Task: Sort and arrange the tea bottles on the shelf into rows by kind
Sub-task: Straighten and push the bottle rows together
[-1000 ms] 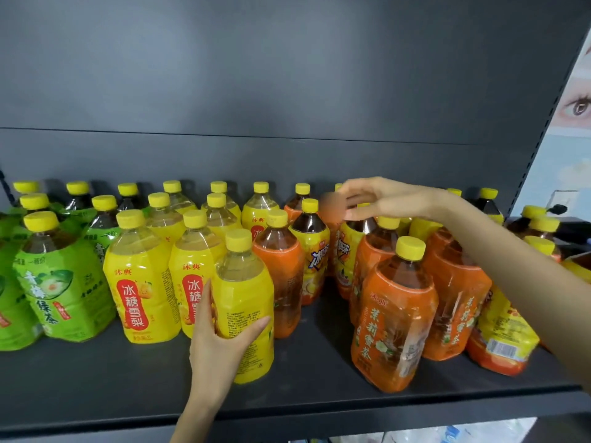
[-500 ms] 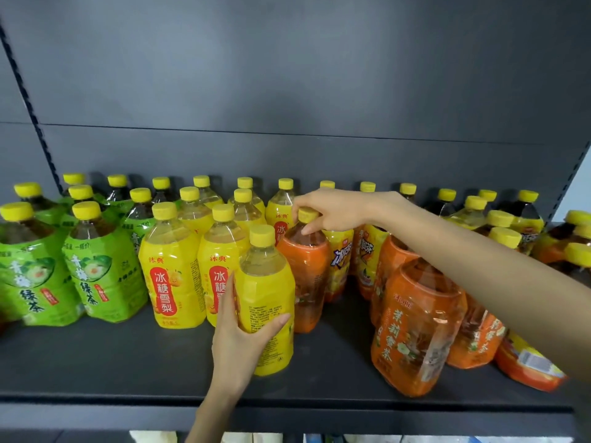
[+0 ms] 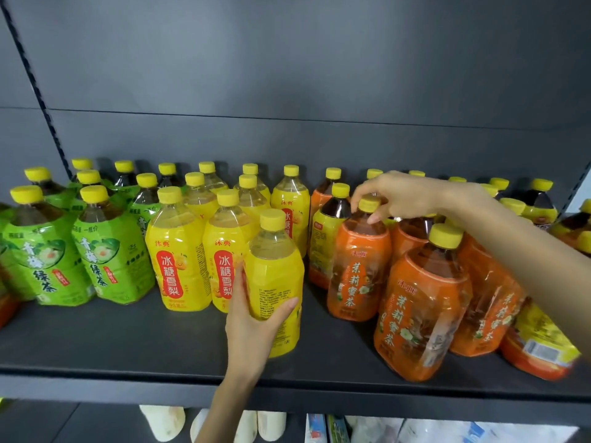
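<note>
On each green-labelled bottle (image 3: 110, 254), "青梅绿茶" is printed in white. On each yellow-labelled bottle (image 3: 176, 260), "沐典" is set at the top and "冰糖雪梨" on a red panel. On each orange-labelled bottle (image 3: 356, 266), "沐典" and "茉莉蜜茶" are printed. The small print on the turned yellow bottle (image 3: 275, 282) cannot be read.

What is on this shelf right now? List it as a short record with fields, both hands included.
shelf: dark board, bottles standing on it
left group: green-label bottles
middle group: yellow-label bottles
right group: orange-label bottles, other kinds mixed in behind
left hand: grips the front yellow bottle round its body
right hand: pinches the cap of the held orange bottle
caps: all yellow
</note>
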`<state>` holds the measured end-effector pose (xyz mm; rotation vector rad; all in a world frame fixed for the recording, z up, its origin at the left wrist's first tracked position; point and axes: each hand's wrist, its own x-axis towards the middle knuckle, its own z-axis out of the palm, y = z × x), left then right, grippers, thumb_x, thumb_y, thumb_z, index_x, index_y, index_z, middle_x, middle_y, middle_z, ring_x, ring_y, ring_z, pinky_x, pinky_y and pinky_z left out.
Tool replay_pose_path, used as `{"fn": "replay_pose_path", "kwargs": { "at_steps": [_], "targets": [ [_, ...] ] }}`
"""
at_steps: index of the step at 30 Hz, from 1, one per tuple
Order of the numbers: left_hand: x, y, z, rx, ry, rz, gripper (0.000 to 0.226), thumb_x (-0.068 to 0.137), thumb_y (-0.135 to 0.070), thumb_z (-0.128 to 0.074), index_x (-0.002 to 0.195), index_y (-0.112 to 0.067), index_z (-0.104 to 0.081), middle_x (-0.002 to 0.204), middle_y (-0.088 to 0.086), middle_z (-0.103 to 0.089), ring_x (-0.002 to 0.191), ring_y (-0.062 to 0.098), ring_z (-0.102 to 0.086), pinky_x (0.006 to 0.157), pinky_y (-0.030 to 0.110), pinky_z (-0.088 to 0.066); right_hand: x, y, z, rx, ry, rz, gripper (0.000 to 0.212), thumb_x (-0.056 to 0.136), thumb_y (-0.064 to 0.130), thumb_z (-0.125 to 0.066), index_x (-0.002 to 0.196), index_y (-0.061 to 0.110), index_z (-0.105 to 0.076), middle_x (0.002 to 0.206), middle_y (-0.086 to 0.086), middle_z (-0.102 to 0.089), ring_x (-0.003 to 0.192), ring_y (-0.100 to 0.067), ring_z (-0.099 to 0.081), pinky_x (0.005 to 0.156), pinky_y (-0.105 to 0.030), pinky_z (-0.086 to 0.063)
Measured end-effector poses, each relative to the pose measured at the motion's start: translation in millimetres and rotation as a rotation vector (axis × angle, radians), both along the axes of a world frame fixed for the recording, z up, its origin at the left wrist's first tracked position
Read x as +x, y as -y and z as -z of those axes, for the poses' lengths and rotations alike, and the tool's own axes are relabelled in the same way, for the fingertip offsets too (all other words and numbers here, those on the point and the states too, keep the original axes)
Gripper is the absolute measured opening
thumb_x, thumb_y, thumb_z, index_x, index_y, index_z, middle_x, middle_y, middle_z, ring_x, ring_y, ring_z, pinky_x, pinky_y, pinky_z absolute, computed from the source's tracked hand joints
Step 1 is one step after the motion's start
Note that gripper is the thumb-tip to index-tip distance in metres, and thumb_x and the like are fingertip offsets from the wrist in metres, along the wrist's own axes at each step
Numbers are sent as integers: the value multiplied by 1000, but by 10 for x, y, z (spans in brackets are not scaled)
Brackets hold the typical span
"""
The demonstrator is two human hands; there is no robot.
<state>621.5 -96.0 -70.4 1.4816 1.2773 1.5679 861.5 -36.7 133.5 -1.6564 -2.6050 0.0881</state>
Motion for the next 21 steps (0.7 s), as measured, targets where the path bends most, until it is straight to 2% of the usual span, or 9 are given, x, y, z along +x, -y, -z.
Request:
{"fn": "replay_pose_path", "kwargs": {
  "at_steps": [2,4,7,9,12,15,18,21],
  "targets": [
    [-6,0,12,7,-5,33,101,49,-82,-67,132,-65,-12,147,-11,-38,133,13,-40,106,45,-41,-24,46,6,53,2,43,36,85,15,-69,120,19,-60,123,0,-56,120,-20,-48,95,-28,-39],
    [-8,23,29,16,-31,41,104,53,-78,-68,138,-59,-11,149,-13,-32,136,10,-35,109,43,-38,-115,121,8,197,-66,33,37,86,19,-68,123,20,-59,122,-1,-53,119,-20,-48,96,-29,-38],
    [26,100,31,39,-91,18,102,64,-67,-72,141,-54,-5,153,-12,-19,140,3,-20,110,28,-28,-426,344,103,332,-431,-60,42,89,22,-64,129,23,-53,129,3,-51,118,-10,-50,99,-30,-43],
    [75,137,36,54,-111,-2,101,69,-56,-72,141,-53,-1,153,-14,-14,137,-4,-14,108,21,-22,-676,486,283,263,-564,-82,54,89,34,-61,139,28,-41,140,6,-44,126,-6,-44,102,-30,-41],
    [163,172,62,80,-139,-36,99,74,-54,-67,143,-49,4,149,-17,-11,132,-18,-7,104,5,-14,-957,595,650,12,-643,-70,92,74,58,-59,150,33,-13,155,8,-23,138,-6,-29,112,-34,-32],
    [219,201,136,99,-184,-41,97,79,-61,-61,146,-42,7,149,-16,-12,132,-19,-6,99,-4,-10,-1062,583,937,-58,-735,-44,120,61,61,-70,147,42,11,156,9,-9,140,-11,-24,113,-38,-31],
    [118,193,175,101,-208,9,92,76,-63,-57,144,-50,2,148,-17,-17,134,-16,-11,98,-5,-15,-1029,517,1039,-40,-774,6,120,64,57,-73,148,40,10,154,8,-14,139,-12,-27,112,-40,-34],
    [-93,125,169,182,-269,3,69,80,-63,-53,140,-52,-21,146,-19,-28,136,-7,-21,102,0,-19,-978,492,1087,5,-804,8,106,75,48,-71,150,36,2,154,7,-22,140,-10,-27,112,-43,-34]
  ]
}}
